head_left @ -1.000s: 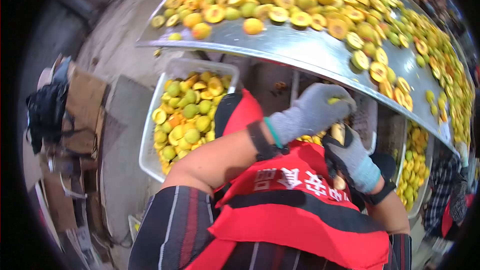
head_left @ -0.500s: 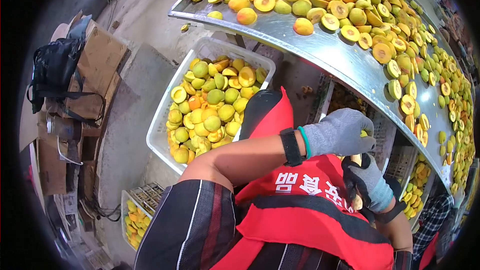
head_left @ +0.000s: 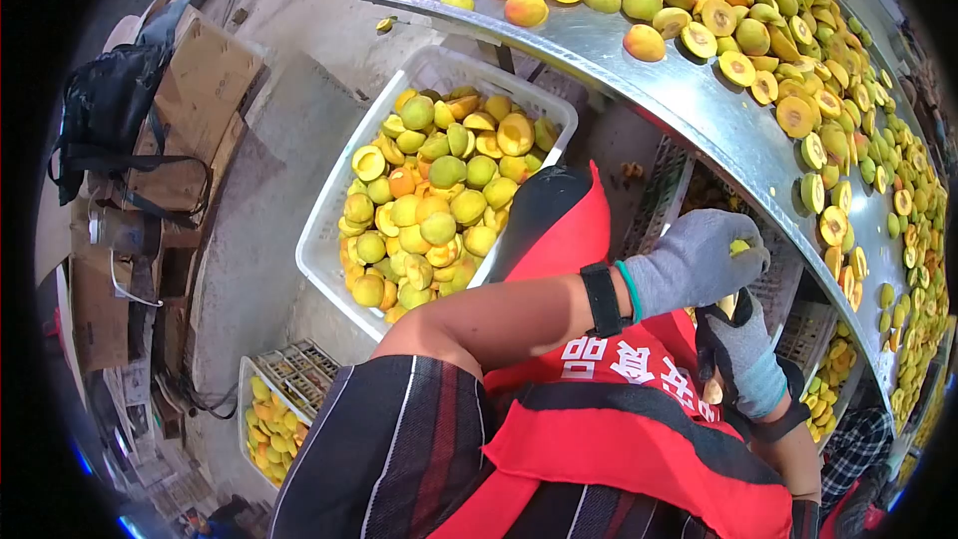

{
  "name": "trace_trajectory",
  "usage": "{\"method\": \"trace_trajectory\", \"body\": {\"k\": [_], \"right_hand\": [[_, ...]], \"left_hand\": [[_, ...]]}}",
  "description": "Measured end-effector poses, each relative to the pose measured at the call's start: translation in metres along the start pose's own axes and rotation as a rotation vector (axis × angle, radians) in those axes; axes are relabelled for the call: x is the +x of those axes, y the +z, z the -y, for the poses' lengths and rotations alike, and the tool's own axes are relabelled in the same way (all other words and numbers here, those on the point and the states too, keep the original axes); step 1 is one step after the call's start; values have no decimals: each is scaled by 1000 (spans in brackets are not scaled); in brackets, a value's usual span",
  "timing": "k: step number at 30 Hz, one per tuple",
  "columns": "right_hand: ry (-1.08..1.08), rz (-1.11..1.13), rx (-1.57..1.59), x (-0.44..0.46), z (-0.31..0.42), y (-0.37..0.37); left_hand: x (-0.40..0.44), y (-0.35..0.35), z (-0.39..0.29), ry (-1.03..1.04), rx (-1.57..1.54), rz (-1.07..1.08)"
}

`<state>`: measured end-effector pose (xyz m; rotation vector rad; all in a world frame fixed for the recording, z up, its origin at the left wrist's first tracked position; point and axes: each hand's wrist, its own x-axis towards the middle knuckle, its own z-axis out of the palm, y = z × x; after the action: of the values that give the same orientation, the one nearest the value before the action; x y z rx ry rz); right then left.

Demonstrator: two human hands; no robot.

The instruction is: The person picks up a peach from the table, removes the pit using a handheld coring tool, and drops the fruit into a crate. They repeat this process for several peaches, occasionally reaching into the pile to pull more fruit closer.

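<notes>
My left hand [head_left: 699, 260], in a grey glove, is curled closed around a yellow-green peach piece [head_left: 739, 247], mostly hidden by the fingers. Just below it, my right hand [head_left: 740, 354], in a grey glove with a black palm, is wrapped round a tool with a pale wooden handle [head_left: 713, 389]. The tool's working end is hidden between the hands. Both hands are close together over the red apron [head_left: 639, 439] on my lap, below the edge of the metal table [head_left: 689, 90].
Halved peaches [head_left: 738, 20] are heaped on the metal table. A white crate [head_left: 321, 230] full of peach halves stands on the floor to the left, another crate [head_left: 247, 439] lower left. More crates are under the table. A black bag [head_left: 110, 110] lies on cardboard at far left.
The view has shifted slightly, so the table and crate appear further right. My hands stay together, and a little more of the peach piece shows in my left hand.
</notes>
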<state>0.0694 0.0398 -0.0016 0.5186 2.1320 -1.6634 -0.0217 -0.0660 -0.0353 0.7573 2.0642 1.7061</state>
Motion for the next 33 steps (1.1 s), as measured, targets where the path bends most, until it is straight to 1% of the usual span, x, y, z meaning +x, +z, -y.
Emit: {"method": "trace_trajectory", "body": {"k": [1, 2, 3, 4, 5, 6, 7, 8, 10, 11, 13, 14, 15, 17, 18, 20, 21, 22, 23, 24, 25, 26, 27, 29, 30, 31, 32, 33], "right_hand": [[-75, 33, 51, 2, 0, 1], [58, 89, 147, 0, 8, -1], [190, 146, 242, -3, 21, -2], [185, 170, 339, -4, 23, -2], [235, 238, 450, -6, 26, -6], [212, 193, 301, -5, 27, -4], [187, 146, 149, -4, 28, -3], [184, 145, 148, -3, 28, -2], [121, 28, -41, 3, 25, 1], [124, 29, -40, 5, 18, 2], [30, 34, -35, 9, 3, 2], [30, 47, 75, 7, 1, 4], [30, 48, 74, 6, 4, 2], [198, 262, 293, 3, 16, -5], [246, 222, 397, 0, 21, -1], [226, 228, 351, -1, 21, -3], [207, 234, 303, -2, 21, -4], [126, 156, 124, 1, 19, -2], [120, 153, 125, 2, 20, -1], [123, 102, 36, 2, 21, 0], [125, 52, -50, 2, 22, 1], [86, 51, -110, 8, 10, -2], [87, 48, -109, 10, 4, 0], [12, -1, -162, 11, -1, 3], [37, 16, -18, 10, 0, 5], [60, 69, 55, 8, 8, 4], [92, 112, 132, 3, 15, 1], [130, 217, 288, 1, 26, -2]], "left_hand": [[-3, 4, 5, 139, -98, -141], [-5, 6, 9, 277, -194, -281], [-6, 4, 10, 274, -190, -281], [-6, 1, 11, 367, -177, -320], [-7, -1, 12, 457, -165, -358], [-5, -6, 10, 523, -113, -317], [-6, -8, 7, 519, -115, -319], [-5, -11, 2, 459, -34, -274], [1, -15, 0, 319, 124, -172], [3, -20, -3, 316, 123, -171], [7, -30, -13, -46, 212, 160], [6, -21, -1, 22, 216, 69], [3, -15, 5, 22, 216, 68], [-2, -4, 15, 331, -42, -243], [-3, -8, 12, 331, -41, -242], [-6, -15, 7, 536, 42, -298], [-5, -14, 5, 535, 41, -299], [-5, -12, 4, 508, 67, -291], [-3, -12, 2, 486, 95, -280], [-1, -11, 2, 488, 95, -280], [1, -12, 3, 280, 56, -171], [3, -12, 3, 72, 16, -60], [5, -15, 2, 74, 15, -57], [9, -16, 0, -270, -55, 66], [10, -8, 11, -213, -163, 54], [9, -2, 21, -173, -344, 51], [1, -7, 10, -91, -476, 27], [2, -4, 16, -56, -574, -4]]}}
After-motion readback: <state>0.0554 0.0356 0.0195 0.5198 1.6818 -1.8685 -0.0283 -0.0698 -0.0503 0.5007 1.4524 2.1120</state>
